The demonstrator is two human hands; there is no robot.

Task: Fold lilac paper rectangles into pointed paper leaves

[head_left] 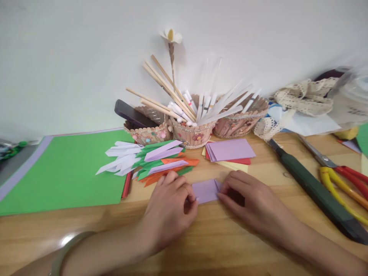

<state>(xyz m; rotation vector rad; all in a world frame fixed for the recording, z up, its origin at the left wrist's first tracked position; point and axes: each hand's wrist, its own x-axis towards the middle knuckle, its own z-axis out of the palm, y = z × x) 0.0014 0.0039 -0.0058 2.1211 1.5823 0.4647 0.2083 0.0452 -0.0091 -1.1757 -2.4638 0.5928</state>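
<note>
A small purple paper rectangle (205, 191) lies low over the wooden table between my two hands. Thumb and fingers of my left hand (174, 207) pinch its left end. At the right end, my right hand (248, 201) grips it the same way, and a slanted fold line shows by those fingertips. Just beyond my left hand is a heap of folded paper strips (149, 159) in white, green, purple and orange. Behind my right hand sits a stack of paper rectangles (230, 150), purple on top with red and yellow beneath.
Green paper sheets (86, 172) cover the left side. Decorated baskets (194, 134) with sticks, pens and clear tubes stand by the wall. To the right lie a long dark green tool (310, 188), scissors (330, 163) and lace ribbon (306, 96).
</note>
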